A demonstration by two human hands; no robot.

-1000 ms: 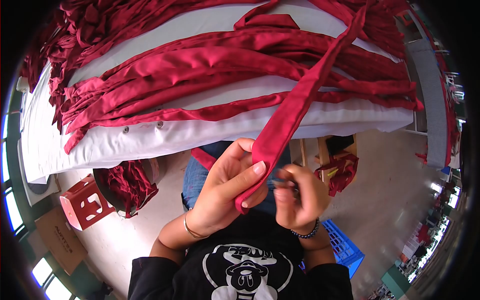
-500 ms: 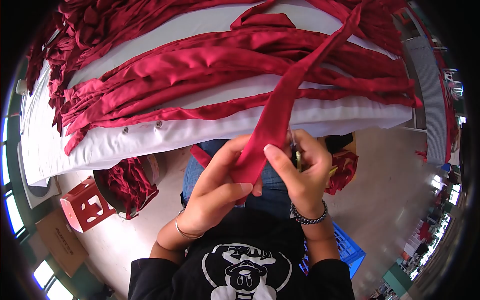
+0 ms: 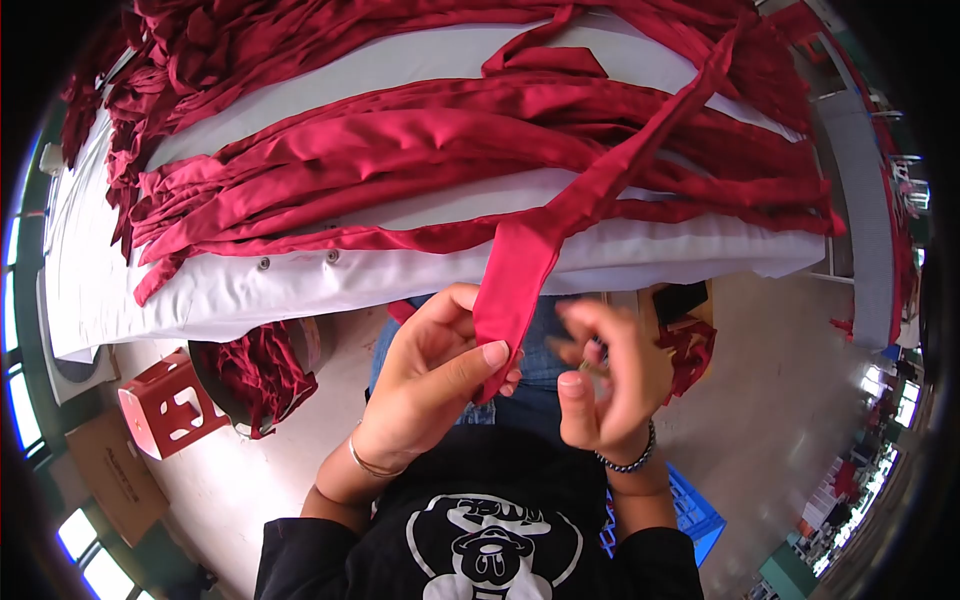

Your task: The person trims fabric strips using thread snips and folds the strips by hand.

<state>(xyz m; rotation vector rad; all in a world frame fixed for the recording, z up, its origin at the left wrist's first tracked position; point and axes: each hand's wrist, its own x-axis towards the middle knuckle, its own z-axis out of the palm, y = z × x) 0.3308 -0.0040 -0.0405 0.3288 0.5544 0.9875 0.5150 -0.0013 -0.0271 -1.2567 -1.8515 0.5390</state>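
My left hand (image 3: 425,375) pinches the lower edge of a red necktie (image 3: 518,265) between thumb and fingers. The tie's wide end hangs at the hand, while its narrower length runs up and right across the table. Just right of the tie, and apart from it, is my right hand (image 3: 620,385), its fingers curled and partly blurred. A small tool, apparently thread snips (image 3: 597,366), sits mostly hidden in that palm. More red neckties (image 3: 400,140) lie lengthwise in overlapping layers on the white-covered table (image 3: 400,277) beyond my hands.
Below the table's left end, a round bin (image 3: 222,385) holds red fabric beside a red stool (image 3: 160,405). A cardboard box (image 3: 118,480) is at far left. More red fabric (image 3: 692,350) lies low on the right, and a blue crate (image 3: 697,515) stands by my right arm.
My right hand has let go of the tie and moved down and right, away from it. My left hand still grips the tie, whose wide end now shows a fold near the table edge.
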